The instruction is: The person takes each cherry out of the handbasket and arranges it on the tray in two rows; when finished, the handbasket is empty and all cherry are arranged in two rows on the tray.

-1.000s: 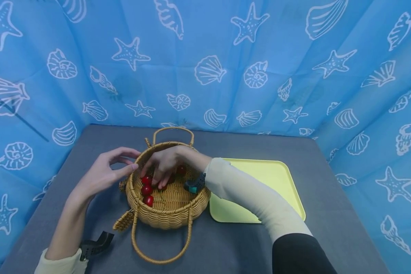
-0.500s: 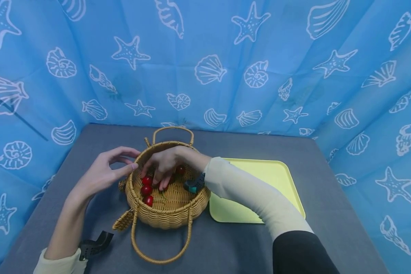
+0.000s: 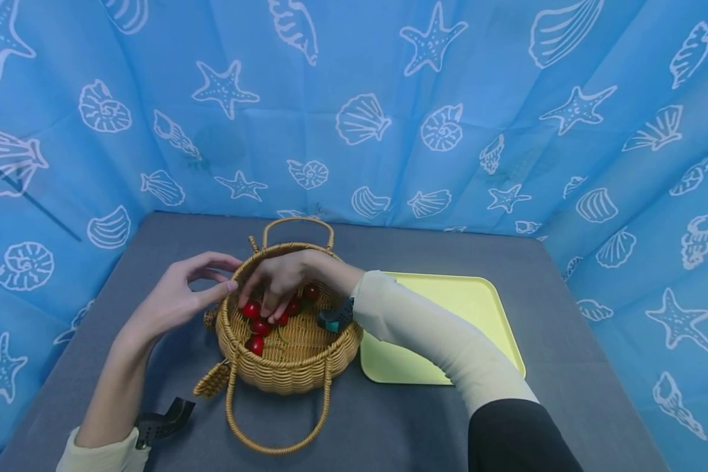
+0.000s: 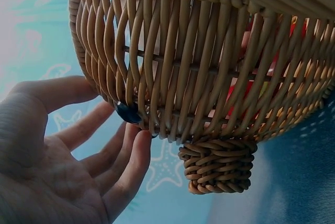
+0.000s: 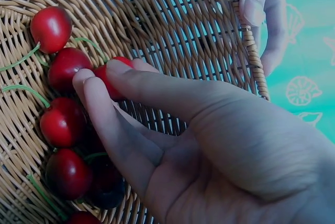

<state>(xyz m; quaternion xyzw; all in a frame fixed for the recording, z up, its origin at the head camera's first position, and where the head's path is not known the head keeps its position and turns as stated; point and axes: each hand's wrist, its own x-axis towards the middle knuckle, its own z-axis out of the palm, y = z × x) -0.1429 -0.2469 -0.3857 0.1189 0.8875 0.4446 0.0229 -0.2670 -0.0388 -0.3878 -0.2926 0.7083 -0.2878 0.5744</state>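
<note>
Around us hangs a blue curtain (image 3: pixel 401 177), printed with white shells and starfish, behind a table (image 3: pixel 572 367) covered in grey cloth. On its left half stands a round wicker basket (image 3: pixel 286 379), upright, its front handle (image 3: pixel 277 451) splayed outward, probably so that nothing crosses the mouth where we reach in. A pale yellow tray (image 3: pixel 472 301) lies flat just to the right, partly hidden by our right sleeve (image 3: pixel 431 334); perhaps it sits there to be within easy reach. Our left hand (image 3: pixel 174 298) rests loosely bent fingers against the basket's left side without clenching it, seemingly to steady it. Our right hand (image 3: pixel 284 278) works inside, where thumb and forefinger appear to pinch a single red cherry (image 5: pixel 107 84) near the left inner wall, a hold that we judge suits something small and smooth. The other cherries (image 5: pixel 51 29) lie bunched on the woven floor, several touching, with thin green stems (image 5: pixel 29 89) trailing among them.
</note>
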